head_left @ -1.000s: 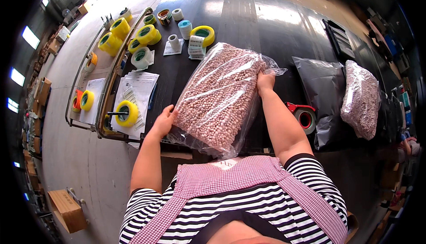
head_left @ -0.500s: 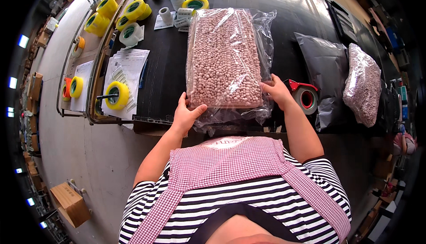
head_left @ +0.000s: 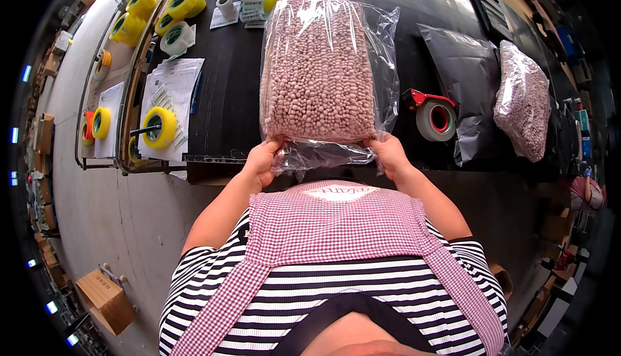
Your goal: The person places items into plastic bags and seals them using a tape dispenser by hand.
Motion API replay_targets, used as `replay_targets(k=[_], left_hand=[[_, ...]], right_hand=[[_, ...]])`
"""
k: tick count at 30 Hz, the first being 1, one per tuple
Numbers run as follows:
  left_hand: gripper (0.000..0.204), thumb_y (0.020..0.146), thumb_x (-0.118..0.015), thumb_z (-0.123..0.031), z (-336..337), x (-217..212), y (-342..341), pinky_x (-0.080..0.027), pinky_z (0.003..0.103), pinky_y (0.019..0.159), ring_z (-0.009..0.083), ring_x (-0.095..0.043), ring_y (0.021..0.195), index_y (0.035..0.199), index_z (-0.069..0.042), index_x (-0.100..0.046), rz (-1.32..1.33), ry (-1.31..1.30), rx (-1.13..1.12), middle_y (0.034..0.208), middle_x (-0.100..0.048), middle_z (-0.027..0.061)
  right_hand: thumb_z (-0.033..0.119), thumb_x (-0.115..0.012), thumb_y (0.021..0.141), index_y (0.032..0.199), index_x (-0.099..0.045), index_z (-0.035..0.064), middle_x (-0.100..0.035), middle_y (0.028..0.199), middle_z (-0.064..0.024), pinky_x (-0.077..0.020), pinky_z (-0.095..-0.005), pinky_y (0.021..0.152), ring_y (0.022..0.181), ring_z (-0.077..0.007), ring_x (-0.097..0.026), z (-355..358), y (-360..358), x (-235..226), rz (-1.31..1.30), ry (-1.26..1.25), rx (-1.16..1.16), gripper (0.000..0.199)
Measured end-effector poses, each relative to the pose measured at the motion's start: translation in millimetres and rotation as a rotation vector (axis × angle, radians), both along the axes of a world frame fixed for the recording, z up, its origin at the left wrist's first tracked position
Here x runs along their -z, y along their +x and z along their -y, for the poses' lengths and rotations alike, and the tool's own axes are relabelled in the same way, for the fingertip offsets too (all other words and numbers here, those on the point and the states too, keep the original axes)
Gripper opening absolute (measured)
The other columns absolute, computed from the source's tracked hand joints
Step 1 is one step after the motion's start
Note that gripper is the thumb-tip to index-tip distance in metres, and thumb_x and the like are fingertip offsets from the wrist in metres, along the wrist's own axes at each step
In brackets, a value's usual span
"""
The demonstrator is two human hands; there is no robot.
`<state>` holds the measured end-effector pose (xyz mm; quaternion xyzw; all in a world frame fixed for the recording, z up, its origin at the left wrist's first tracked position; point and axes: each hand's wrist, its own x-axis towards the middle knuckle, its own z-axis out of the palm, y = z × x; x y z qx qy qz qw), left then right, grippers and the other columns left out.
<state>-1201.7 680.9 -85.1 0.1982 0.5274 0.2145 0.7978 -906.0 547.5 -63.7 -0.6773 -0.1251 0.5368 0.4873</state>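
Note:
A folded, pinkish-beige mat with a bobbly, chenille-like surface (head_left: 318, 75) lies inside a clear plastic bag (head_left: 386, 55) on the black table in front of me. At the bag's near left corner, my left hand (head_left: 261, 163) is closed, thumb and fingers pinching the film beside the mat's edge. My right hand (head_left: 391, 155) grips the near right corner the same way. Between the hands, the loose near end of the bag hangs crumpled toward my apron. Some fingertips are hidden by the film and the mat.
Right of the bag lie a red-handled tape dispenser (head_left: 435, 118), a grey plastic mailer (head_left: 460, 91) and another bagged bobbly mat (head_left: 522, 100). Rolls of yellow tape (head_left: 159, 128), label rolls (head_left: 226, 7) and paper sheets (head_left: 184, 75) sit at the left. A cardboard box (head_left: 105, 301) stands on the floor.
Both hands have come to the bag's near corners and closed on them; the left was more open before. The bagged mat's near end now looks raised. The view has shifted slightly.

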Motion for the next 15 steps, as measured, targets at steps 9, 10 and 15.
replay_targets(k=[9, 10, 15], left_hand=[[0.020, 0.097, -0.065, -0.017, -21, -4, -17, -0.052, 0.027, 0.066, 0.0132, -0.064, 0.077, 0.112, -0.004, -0.064, -0.016, 0.110, 0.012, 0.096, -0.068, 0.0044], [0.017, 0.096, -0.067, -0.017, -15, -11, -25, -0.050, 0.026, 0.065, 0.0120, -0.063, 0.076, 0.110, -0.007, -0.065, -0.069, 0.153, 0.083, 0.094, -0.068, 0.0029], [0.038, 0.093, -0.070, -0.011, 17, -52, -31, -0.041, 0.019, 0.059, 0.0063, -0.051, 0.065, 0.126, -0.005, -0.050, -0.207, 0.197, 0.125, 0.093, -0.063, 0.0016]], right_hand=[[0.018, -0.078, 0.085, 0.100, -0.062, 0.0014, -0.059, 0.075, -0.0018, -0.0406, -0.0271, 0.052, 0.063, -0.0100, -0.053, -6, 24, 10, 0.078, 0.027, -0.014, 0.028], [0.018, -0.078, 0.085, 0.102, -0.062, 0.0006, -0.061, 0.077, -0.0026, -0.0416, -0.0273, 0.052, 0.064, -0.0105, -0.055, 7, 25, 4, 0.087, 0.033, -0.036, 0.030], [0.018, -0.079, 0.086, 0.110, -0.061, 0.0012, -0.065, 0.085, -0.0034, -0.0440, -0.0236, 0.054, 0.072, -0.0113, -0.063, 44, 28, -31, -0.060, 0.024, -0.109, 0.035]])
